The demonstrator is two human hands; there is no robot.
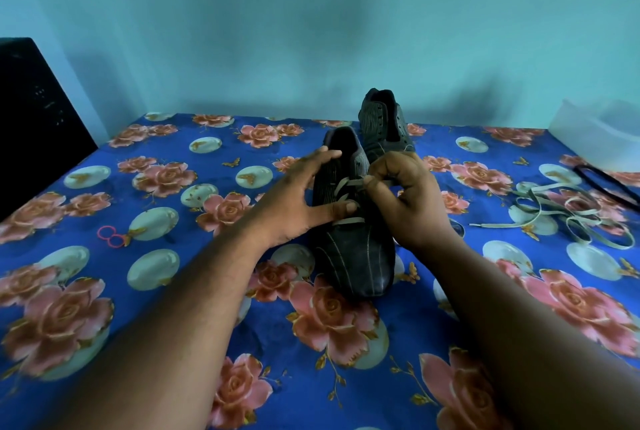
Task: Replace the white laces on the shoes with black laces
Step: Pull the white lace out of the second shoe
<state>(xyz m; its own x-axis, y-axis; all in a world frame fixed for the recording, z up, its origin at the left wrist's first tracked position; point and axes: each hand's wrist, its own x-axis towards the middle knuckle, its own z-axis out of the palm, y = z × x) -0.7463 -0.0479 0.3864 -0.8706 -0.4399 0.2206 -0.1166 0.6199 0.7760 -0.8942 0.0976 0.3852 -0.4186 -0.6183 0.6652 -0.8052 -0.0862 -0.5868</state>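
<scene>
Fingers of right hand (408, 194) pinch the white lace (349, 183) at an upper eyelet, I judge to draw it out | left hand (301, 194) spread, fingertips and thumb pressing the near shoe (353, 249) to steady it | far shoe (384, 124) beyond fingers, unlaced | pulled lace (568, 218) and black lace (609, 183) right of fingers, on bed (166, 291)

I see dark pinstriped shoes (353, 242); a pale lace (349, 183); a blue cloth (173, 291) with pink roses; a turquoise wall (311, 31).
</scene>
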